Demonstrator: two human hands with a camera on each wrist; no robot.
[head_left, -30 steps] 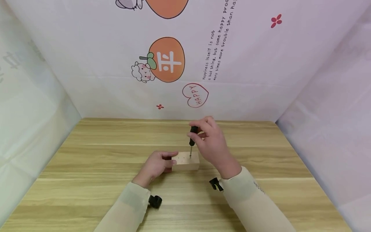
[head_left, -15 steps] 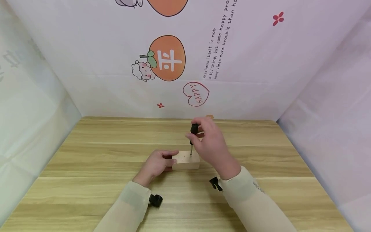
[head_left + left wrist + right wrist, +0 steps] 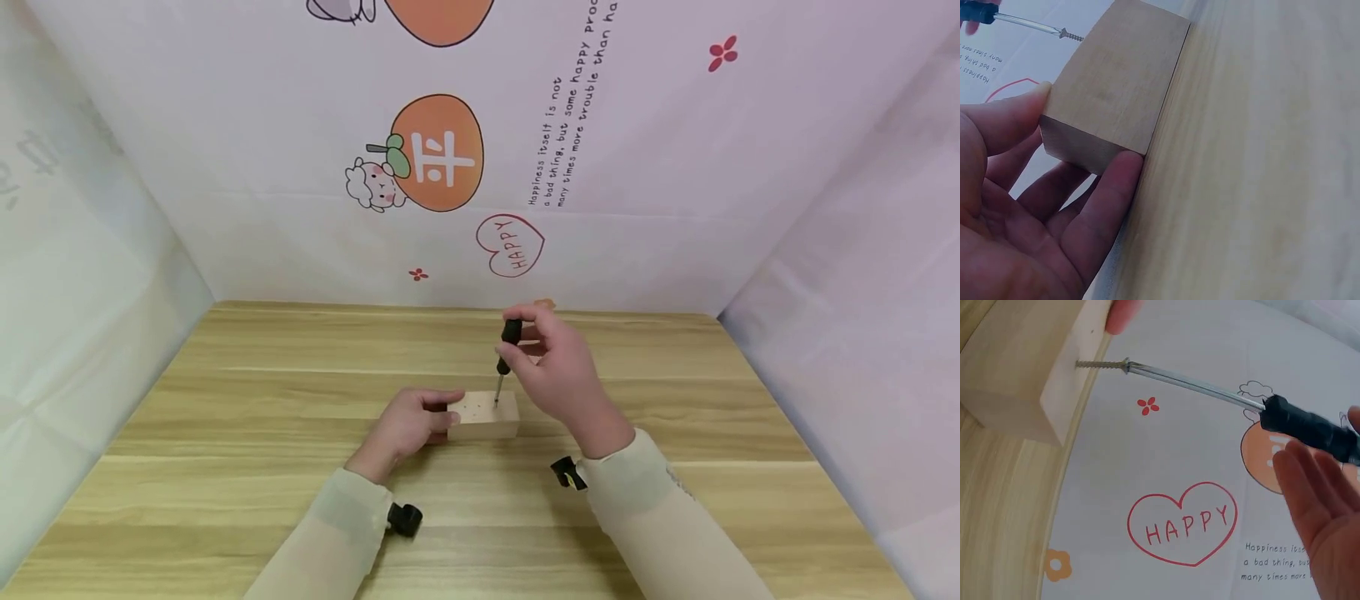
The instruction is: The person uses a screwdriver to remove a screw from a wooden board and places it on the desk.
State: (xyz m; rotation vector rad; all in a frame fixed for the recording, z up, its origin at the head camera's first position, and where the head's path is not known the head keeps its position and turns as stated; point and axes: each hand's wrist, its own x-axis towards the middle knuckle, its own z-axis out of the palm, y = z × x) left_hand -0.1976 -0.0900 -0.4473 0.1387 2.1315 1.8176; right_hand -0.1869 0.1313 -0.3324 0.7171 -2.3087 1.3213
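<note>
A pale wooden block (image 3: 483,429) with several small holes in its top lies on the table. My left hand (image 3: 406,422) grips its left end, thumb and fingers around the sides. My right hand (image 3: 558,367) holds a screwdriver (image 3: 1304,423) by its black handle between thumb and fingertips. In the right wrist view the metal shaft meets the head of a screw (image 3: 1104,364), whose tip stands in a hole near the block's right end. Most of the screw's thread shows above the wood. The screwdriver leans slightly to the right in the head view.
The wood-grain table (image 3: 262,467) ends at a white back cloth (image 3: 300,250) printed with orange fruit, a red heart and lettering. White cloth walls rise at both sides. A black wrist camera (image 3: 405,520) sits by the left cuff, another (image 3: 567,472) by the right.
My right hand and the screwdriver's handle have shifted slightly right, so the tool leans more. The shaft's lower end stays at the screw. My left hand keeps its grip on the block.
</note>
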